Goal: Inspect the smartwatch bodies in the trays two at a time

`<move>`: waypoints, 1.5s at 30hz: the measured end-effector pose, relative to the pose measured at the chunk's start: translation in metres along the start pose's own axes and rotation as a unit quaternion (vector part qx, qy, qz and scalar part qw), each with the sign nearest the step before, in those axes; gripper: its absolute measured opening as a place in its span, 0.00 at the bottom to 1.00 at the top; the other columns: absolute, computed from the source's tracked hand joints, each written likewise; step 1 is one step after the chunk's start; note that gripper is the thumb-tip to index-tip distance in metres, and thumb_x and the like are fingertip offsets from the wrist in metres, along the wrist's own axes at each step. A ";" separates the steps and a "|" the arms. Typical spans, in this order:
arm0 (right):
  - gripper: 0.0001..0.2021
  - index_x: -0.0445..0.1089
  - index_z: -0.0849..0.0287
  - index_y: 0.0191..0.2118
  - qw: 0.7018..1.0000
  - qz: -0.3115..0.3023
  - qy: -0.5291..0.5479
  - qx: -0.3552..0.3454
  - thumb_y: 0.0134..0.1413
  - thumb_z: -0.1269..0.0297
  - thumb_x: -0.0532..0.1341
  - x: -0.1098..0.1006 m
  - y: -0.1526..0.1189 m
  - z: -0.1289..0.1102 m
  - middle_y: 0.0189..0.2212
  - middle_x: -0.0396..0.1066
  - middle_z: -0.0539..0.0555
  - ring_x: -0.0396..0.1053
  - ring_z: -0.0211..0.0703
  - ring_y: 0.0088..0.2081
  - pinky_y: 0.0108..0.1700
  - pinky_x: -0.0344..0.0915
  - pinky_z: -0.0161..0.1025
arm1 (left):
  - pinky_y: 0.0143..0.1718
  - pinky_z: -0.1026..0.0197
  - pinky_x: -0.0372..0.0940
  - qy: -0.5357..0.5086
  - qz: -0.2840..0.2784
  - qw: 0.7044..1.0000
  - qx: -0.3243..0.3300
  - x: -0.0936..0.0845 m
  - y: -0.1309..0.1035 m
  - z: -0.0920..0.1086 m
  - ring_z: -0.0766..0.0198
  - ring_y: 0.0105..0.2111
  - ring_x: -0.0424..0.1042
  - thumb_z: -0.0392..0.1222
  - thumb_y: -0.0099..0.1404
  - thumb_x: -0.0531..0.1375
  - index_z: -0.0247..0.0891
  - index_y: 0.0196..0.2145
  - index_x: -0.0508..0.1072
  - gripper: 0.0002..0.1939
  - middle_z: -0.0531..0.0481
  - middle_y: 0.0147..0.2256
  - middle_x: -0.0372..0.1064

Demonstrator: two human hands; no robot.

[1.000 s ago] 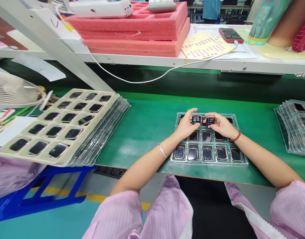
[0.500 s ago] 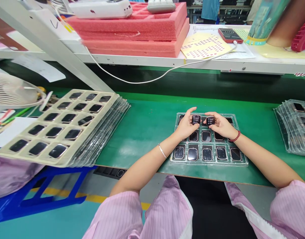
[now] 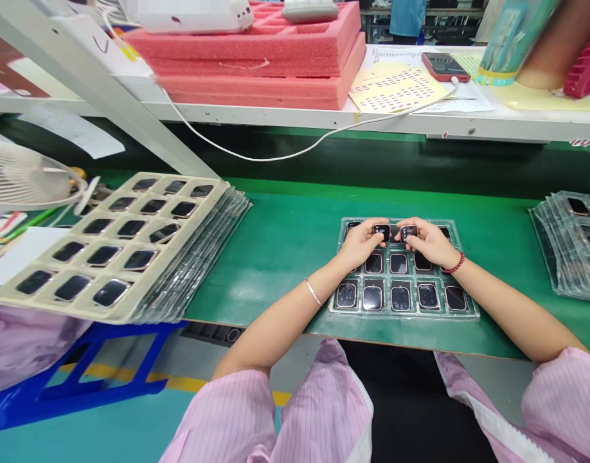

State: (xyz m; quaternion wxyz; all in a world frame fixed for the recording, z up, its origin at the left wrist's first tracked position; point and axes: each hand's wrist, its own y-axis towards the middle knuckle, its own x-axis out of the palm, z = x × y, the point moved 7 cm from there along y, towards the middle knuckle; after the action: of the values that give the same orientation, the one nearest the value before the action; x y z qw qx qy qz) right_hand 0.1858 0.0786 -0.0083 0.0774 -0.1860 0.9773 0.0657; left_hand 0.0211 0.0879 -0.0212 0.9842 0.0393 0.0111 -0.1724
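My left hand grips a smartwatch without a strap, its screen lit. A second strapless smartwatch, also lit, sits between the thumb and fingers of my right hand. Both are held side by side above the back row of a clear plastic tray. Rows of watches with mostly dark screens lie in the tray's pockets, such as the watch in the front row. My hands and the held watches hide part of the back row.
On the left, a cream tray of watches tops a stack of clear trays. More clear trays stand at the right edge. A fan is far left. Above, a shelf carries red foam, a phone and a hanging white cable.
The fingers of my left hand have come down from a raised position and closed round its watch. Both watches have shifted very slightly to the right, and their screens display something different.
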 end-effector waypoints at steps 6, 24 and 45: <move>0.16 0.70 0.59 0.47 0.999 0.002 0.029 0.025 0.61 0.53 0.58 -0.002 0.000 0.003 0.38 0.78 0.57 0.74 0.39 0.29 0.27 0.70 0.35 | 0.27 0.67 0.65 0.006 0.012 1.000 -0.005 -0.002 0.000 0.001 0.65 0.32 0.75 0.42 0.64 0.58 0.35 0.50 0.71 0.18 0.44 0.41 0.75; 0.13 0.71 0.60 0.47 0.999 -0.028 0.006 0.020 0.60 0.60 0.60 0.001 0.000 0.002 0.39 0.78 0.57 0.74 0.40 0.31 0.29 0.70 0.36 | 0.32 0.63 0.70 -0.006 -0.011 1.000 -0.010 0.004 -0.003 0.012 0.65 0.31 0.74 0.39 0.62 0.59 0.34 0.41 0.73 0.10 0.46 0.36 0.75; 0.12 0.71 0.59 0.46 0.999 -0.025 0.004 0.026 0.59 0.60 0.60 0.002 0.000 0.003 0.38 0.79 0.56 0.74 0.39 0.30 0.29 0.71 0.36 | 0.30 0.64 0.70 -0.001 -0.007 1.000 -0.016 0.005 -0.004 0.010 0.65 0.30 0.75 0.39 0.61 0.60 0.34 0.41 0.74 0.10 0.47 0.36 0.76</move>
State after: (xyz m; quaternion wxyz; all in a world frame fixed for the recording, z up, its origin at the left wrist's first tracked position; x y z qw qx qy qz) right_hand 0.1840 0.0784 -0.0117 0.0794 -0.2088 0.9740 0.0378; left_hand 0.0242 0.0819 -0.0114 0.9834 0.0235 0.0126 -0.1794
